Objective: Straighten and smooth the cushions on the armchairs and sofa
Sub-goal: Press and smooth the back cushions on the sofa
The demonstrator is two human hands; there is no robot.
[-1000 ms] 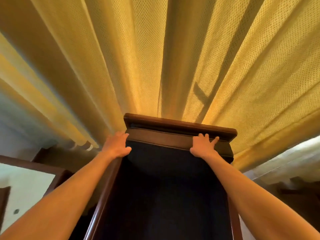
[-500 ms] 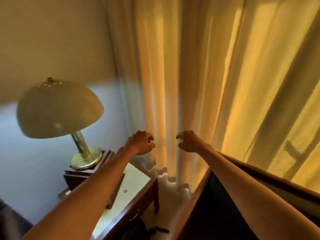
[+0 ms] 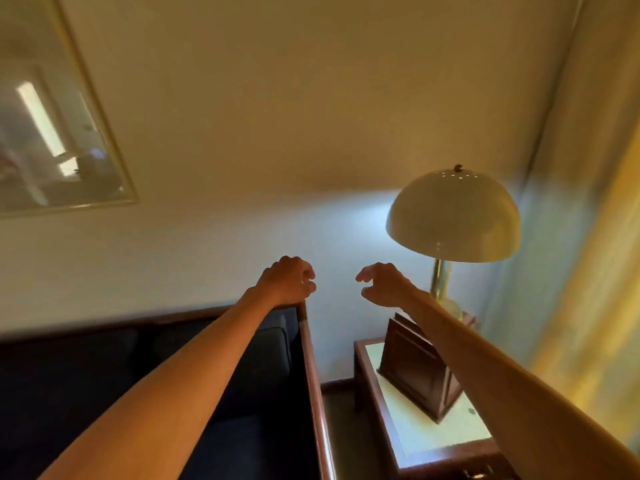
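Sofa (image 3: 214, 368) – both hands above, fingers curled, holding nothing.

My arms are bare from the bottom edge of the view up to the wrists, with no sleeves showing. On my left hand (image 3: 289, 280) a thin, shiny ring glints on one of the fingers (image 3: 304, 281). My right hand (image 3: 382, 284) wears nothing that I can make out.
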